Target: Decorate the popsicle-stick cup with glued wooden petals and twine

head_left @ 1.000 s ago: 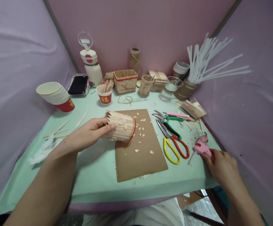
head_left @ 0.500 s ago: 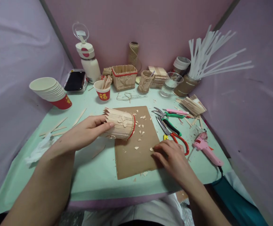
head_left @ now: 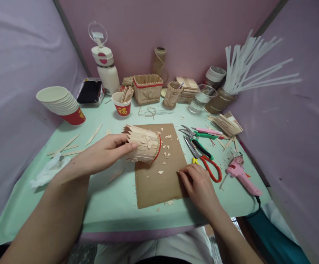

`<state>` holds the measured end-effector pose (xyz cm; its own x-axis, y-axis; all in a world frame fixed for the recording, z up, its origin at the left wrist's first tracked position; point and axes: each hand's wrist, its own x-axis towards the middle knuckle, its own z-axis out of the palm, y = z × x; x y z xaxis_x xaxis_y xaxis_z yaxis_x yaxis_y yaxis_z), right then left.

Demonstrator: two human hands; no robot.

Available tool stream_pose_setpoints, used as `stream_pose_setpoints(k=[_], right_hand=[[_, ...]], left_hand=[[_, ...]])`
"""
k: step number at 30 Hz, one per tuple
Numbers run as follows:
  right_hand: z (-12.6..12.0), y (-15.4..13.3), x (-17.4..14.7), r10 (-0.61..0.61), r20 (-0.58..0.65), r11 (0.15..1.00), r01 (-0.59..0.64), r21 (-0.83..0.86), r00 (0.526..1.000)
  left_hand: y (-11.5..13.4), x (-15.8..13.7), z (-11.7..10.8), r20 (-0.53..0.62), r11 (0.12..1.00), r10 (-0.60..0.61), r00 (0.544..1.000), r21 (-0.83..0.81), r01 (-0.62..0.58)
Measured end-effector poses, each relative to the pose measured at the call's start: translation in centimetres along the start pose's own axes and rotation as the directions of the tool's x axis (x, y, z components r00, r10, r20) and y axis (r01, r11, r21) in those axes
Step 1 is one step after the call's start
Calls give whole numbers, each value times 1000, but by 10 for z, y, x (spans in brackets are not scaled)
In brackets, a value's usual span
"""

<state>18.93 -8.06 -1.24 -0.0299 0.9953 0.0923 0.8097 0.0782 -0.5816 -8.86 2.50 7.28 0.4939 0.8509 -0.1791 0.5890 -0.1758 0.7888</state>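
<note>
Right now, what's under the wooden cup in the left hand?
Brown cardboard shows below the wooden cup in the left hand, with green tablecloth farther left; anything directly beneath is covered from view.

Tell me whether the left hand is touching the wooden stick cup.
Touching. The head view shows the left hand gripping the wooden stick cup, thumb lying on its side near the jagged end.

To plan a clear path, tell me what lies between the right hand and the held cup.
In the head view, cardboard with wood bits on it lies between the right hand and the cup.
</note>
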Motion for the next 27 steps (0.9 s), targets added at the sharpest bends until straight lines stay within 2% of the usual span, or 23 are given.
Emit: stream_pose_setpoints(k=[2, 3, 6, 8, 9, 11, 16, 23, 27], right_hand=[[-1, -2, 0, 134, -19, 956, -124, 265, 991], [-2, -3, 0, 217, 4, 887, -199, 417, 976], [-5, -9, 4, 379, 145, 548, -348, 760, 914], [-6, -15, 9, 394, 212, 369, -366, 854, 894], [-7, -17, 11, 394, 233, 314, -368, 875, 889], [-8, -22, 16, 390, 255, 256, -370, 893, 885], [-3, -30, 22, 387, 204, 244, -313, 918, 899], [5, -39, 24, 295, 15, 456, -155, 877, 955], [8, -52, 29, 222, -60, 480, -55, 876, 973]], left_hand=[[1, 0, 1, -8, 1000, 5, 1000, 1, -5], [1, 1, 1, -11, 1000, 7, 1000, -2, -7], [2, 1, 2, -4, 1000, 7, 1000, -28, -7], [3, 1, 2, 3, 999, 7, 1000, -42, -7], [3, 1, 1, 4, 999, 6, 1000, -43, -6], [4, 1, 1, 3, 999, 3, 1000, -35, -3], [4, -1, 1, -8, 1000, -4, 1000, -16, 3], [3, -2, 2, 17, 1000, 3, 1000, -25, -2], [5, -3, 3, 19, 999, -8, 1000, -32, 9]])
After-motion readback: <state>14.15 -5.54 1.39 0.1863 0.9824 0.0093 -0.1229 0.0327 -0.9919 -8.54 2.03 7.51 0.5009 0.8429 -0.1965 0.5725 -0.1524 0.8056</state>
